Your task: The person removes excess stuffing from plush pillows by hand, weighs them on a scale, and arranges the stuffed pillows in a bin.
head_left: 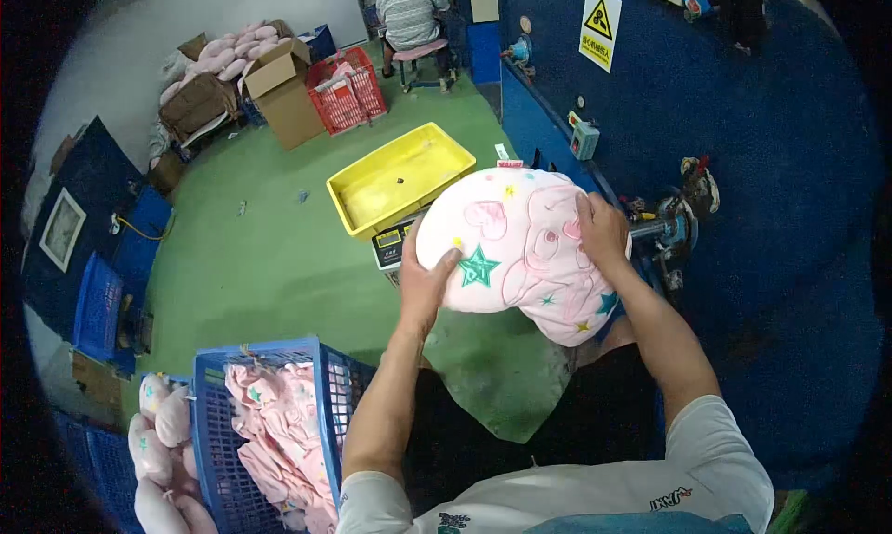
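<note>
The left hand (pixel 427 279) grips the left edge of a stuffed pink plush cushion (pixel 522 241), its thumb on top beside a green star, and the right hand (pixel 604 232) clasps the right side near a metal nozzle (pixel 651 228), holding the cushion up above the knees. Beyond it lies a yellow tray (pixel 386 188) with a digital scale (pixel 387 246) at its near edge; at lower left, a blue basket (pixel 340 395) holds pink plush covers (pixel 279 423).

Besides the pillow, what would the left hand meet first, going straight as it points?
Probably the yellow tray beyond the pillow that the left hand holds, though depth is unclear.
</note>
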